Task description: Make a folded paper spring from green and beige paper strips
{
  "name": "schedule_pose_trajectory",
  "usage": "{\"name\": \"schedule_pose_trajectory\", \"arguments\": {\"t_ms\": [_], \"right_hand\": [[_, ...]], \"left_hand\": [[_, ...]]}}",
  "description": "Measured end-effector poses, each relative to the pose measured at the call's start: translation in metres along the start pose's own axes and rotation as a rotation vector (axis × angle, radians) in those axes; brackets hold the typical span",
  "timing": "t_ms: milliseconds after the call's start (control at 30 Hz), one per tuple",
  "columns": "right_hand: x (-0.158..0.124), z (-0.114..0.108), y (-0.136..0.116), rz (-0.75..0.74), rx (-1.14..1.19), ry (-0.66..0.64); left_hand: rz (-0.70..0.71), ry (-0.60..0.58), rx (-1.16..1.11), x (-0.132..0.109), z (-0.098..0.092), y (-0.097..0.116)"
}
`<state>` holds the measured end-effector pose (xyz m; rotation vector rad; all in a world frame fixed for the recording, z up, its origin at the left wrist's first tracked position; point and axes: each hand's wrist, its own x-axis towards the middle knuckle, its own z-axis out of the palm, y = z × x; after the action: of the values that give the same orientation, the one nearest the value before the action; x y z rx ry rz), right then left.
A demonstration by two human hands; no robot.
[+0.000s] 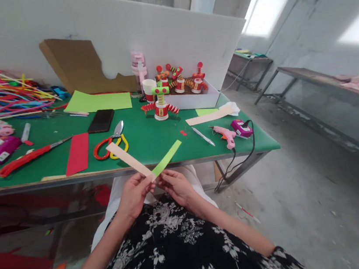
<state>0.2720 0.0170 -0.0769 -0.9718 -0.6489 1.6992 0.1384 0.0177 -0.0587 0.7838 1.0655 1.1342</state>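
Observation:
Over my lap, just in front of the table edge, two paper strips cross at one end in a V. The peach paper strip slants up to the left, and the green paper strip slants up to the right. My left hand pinches the overlapped end from the left, with its fingertips on the peach strip. From the other side, my right hand pinches the lower end of the green strip. Both hands are closed, their fingertips nearly meeting at the joint. Scissors with red and yellow handles lie beyond the strips.
On the green table lie red paper, a phone, a pen and a pink glue gun, its cord hanging off the edge. A paper-cup figure stands before a white box of similar figures. Pipe cleaners pile up left.

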Motion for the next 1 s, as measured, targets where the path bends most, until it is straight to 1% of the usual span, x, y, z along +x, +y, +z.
{"name": "schedule_pose_trajectory", "arguments": {"t_ms": [133, 267, 367, 533, 600, 733, 867, 1000], "right_hand": [[0.001, -0.004, 0.003, 0.039, -0.007, -0.004], [0.001, -0.005, 0.004, 0.045, -0.036, 0.0], [0.001, -0.004, 0.005, 0.019, -0.047, -0.001], [-0.001, 0.001, 0.006, -0.07, -0.053, 0.041], [-0.002, 0.002, 0.006, -0.082, -0.059, 0.044], [-0.004, 0.003, 0.004, -0.091, -0.121, 0.053], [-0.004, 0.002, 0.0, -0.082, -0.179, 0.088], [0.0, -0.002, 0.0, -0.093, -0.309, 0.088]], "left_hand": [[-0.045, -0.054, 0.027, -0.001, 0.0, 0.001], [-0.032, -0.048, 0.057, -0.001, 0.001, 0.0], [-0.014, -0.03, 0.083, -0.001, 0.002, 0.001], [-0.003, -0.006, 0.115, -0.003, 0.006, 0.003], [-0.006, 0.001, 0.119, -0.004, 0.007, 0.004], [-0.023, 0.01, 0.116, -0.004, 0.009, 0.006], [-0.05, -0.004, 0.097, -0.006, 0.011, 0.006], [-0.079, -0.024, 0.085, -0.007, 0.01, 0.004]]}}
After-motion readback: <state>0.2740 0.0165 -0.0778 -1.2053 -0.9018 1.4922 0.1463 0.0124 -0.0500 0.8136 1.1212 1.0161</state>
